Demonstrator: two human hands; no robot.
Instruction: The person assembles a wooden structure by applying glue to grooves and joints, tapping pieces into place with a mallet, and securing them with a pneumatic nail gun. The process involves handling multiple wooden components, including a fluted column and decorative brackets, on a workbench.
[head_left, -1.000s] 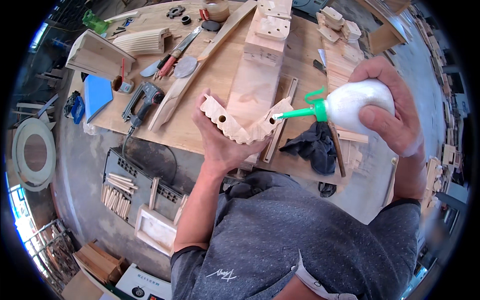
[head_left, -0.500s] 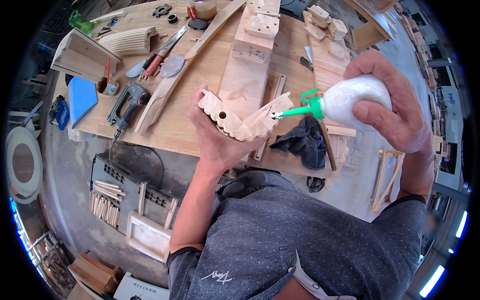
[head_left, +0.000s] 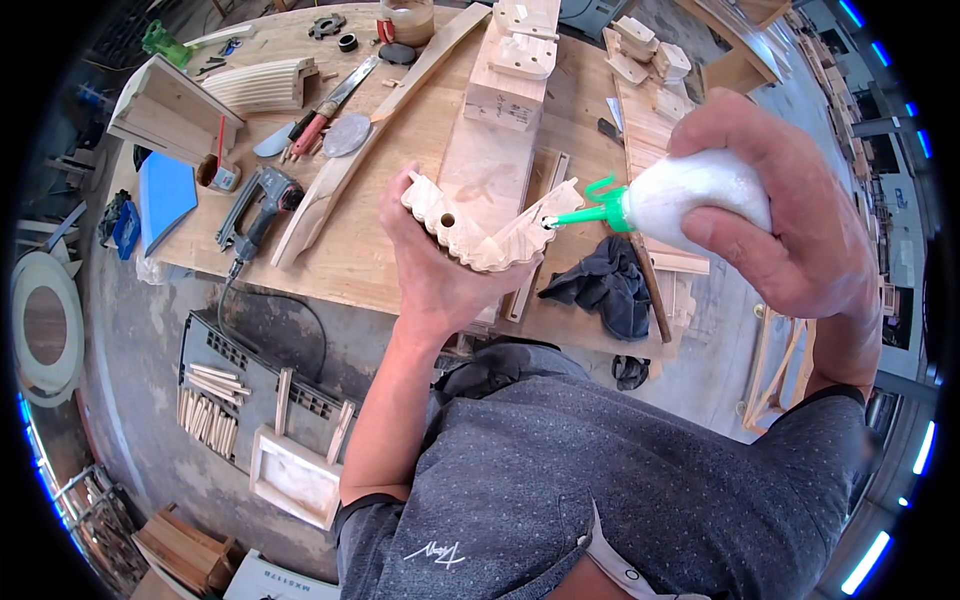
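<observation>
Left hand (head_left: 440, 275) gripping carved wooden piece (head_left: 490, 225) from beneath, above workbench's (head_left: 400, 140) near edge. Right hand (head_left: 790, 215) closed around glue bottle (head_left: 690, 195), green nozzle (head_left: 585, 213) touching drilled end. Best squeezed gently, piece held level and steady.

Bright, even daylight covers the wooden surface (head_left: 400, 250), with soft, faint shadows. Focus is sharp at centre. Straight edges bend strongly toward the black rim, where blue glare streaks show left and right.
</observation>
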